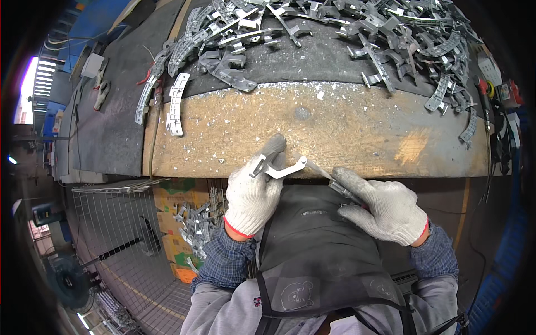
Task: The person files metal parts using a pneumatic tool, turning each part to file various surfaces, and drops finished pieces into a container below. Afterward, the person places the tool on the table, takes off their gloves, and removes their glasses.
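Observation:
In my gloved left hand (254,195) is a small curved metal bracket (287,170), gripped just over the near edge of the workbench (346,151). One arm of the bracket reaches rightward and ends in a round boss. My right hand (385,206), also gloved, is closed around a hand tool (345,191) with a thin, pale, blade-like tip. That tip points left toward the boss; I cannot tell whether it touches. The tool's exact kind is unclear, as my fingers cover part of its handle. Both gloves are white knit with greyed fingers.
Grey metal castings pile up on a dark mat at the back (391,39). A ribbed curved casting (176,105) lies on the wood at left, amid metal flakes. Red-handled pliers (102,84) rest farther left. Below stand a wire cage (120,223) and cardboard boxes (170,223).

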Demonstrator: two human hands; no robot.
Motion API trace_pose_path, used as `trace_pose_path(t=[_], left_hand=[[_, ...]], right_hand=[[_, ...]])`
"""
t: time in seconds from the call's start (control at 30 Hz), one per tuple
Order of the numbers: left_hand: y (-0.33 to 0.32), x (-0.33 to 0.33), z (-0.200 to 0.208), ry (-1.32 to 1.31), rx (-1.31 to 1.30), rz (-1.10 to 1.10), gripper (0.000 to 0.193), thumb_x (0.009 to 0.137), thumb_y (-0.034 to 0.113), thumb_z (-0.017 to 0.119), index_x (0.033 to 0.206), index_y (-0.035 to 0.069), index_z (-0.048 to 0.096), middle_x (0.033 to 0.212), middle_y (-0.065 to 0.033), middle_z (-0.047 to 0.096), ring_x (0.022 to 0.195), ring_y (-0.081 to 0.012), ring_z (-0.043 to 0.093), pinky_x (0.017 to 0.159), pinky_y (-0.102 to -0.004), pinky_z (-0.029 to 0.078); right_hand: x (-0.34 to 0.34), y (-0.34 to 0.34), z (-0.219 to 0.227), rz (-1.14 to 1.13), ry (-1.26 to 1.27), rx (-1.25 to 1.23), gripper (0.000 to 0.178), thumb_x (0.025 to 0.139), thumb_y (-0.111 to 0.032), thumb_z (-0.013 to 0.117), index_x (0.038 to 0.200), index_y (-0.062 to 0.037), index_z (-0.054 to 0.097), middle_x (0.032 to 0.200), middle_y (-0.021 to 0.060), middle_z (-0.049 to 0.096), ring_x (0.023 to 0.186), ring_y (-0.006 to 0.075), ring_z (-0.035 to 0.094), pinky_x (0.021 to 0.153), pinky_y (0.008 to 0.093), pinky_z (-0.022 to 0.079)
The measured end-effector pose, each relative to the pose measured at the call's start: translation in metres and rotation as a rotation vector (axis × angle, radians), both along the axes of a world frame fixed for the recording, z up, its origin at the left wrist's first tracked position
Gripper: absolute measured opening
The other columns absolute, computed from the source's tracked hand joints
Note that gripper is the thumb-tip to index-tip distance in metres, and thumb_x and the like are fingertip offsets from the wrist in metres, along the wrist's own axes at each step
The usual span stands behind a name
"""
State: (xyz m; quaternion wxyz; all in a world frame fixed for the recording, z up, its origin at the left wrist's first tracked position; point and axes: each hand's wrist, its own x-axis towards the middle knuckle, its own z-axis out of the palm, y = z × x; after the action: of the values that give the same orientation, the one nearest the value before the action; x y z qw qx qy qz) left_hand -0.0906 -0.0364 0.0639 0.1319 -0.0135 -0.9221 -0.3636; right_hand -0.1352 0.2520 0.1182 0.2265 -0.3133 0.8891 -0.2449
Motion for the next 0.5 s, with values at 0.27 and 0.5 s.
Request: trace_pose_path(t=[0.27, 0.5], left_hand=[[-0.001, 0.005, -0.005, -0.066, -0.105, 0.013, 0.040, 0.089, 0.002, 0.078, 0.129, 0.004, 0.075, 0.111, -0.0160, 0.080, 0.091, -0.0360, 0.078, 0.079, -0.0412, 0.062], [-0.005, 0.002, -0.011, 0.057, -0.092, -0.012, 0.040, 0.087, 0.006, 0.081, 0.126, 0.005, 0.077, 0.104, -0.0141, 0.077, 0.093, -0.0362, 0.076, 0.080, -0.0446, 0.060]], right_hand=[[-0.002, -0.007, 0.011, 0.020, -0.105, 0.110, 0.071, 0.107, -0.057, 0.065, 0.167, -0.0231, 0.048, 0.087, 0.0182, 0.076, 0.077, 0.0399, 0.078, 0.068, 0.0503, 0.062], [-0.001, -0.009, -0.010, -0.051, -0.015, 0.029, 0.069, 0.105, -0.049, 0.072, 0.164, -0.0194, 0.053, 0.094, 0.0220, 0.078, 0.081, 0.0431, 0.079, 0.069, 0.0504, 0.063]])
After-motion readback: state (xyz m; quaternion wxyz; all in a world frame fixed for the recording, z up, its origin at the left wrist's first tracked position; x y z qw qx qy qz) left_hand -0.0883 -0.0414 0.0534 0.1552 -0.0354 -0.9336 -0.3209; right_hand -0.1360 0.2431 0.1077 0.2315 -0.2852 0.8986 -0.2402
